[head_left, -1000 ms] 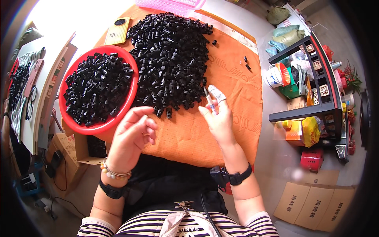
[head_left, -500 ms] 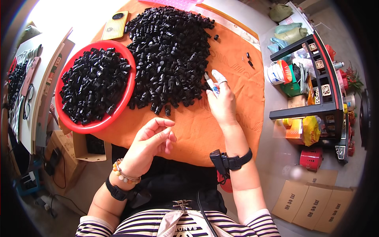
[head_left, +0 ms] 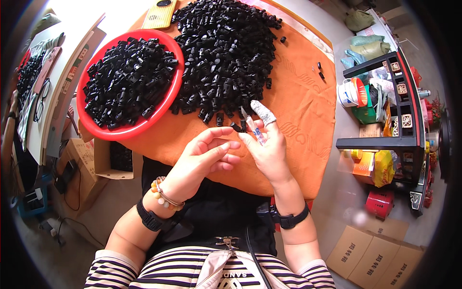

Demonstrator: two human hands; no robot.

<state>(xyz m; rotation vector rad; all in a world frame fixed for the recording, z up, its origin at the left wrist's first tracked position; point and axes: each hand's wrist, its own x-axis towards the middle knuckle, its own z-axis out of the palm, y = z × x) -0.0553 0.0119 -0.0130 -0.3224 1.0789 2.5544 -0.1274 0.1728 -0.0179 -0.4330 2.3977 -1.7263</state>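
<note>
Right hand point(head_left: 267, 147) gripping small snips point(head_left: 252, 126), blades pointing up toward a black plastic piece point(head_left: 236, 127) at the near edge of the loose heap of black plastic pieces point(head_left: 226, 53) on the orange cloth point(head_left: 293, 115). Bandaged forefinger point(head_left: 263, 112) raised. Left hand point(head_left: 201, 161) just beside, fingers loosely curled, holding nothing visible. Red basin point(head_left: 126, 131) of like pieces to the left.
</note>
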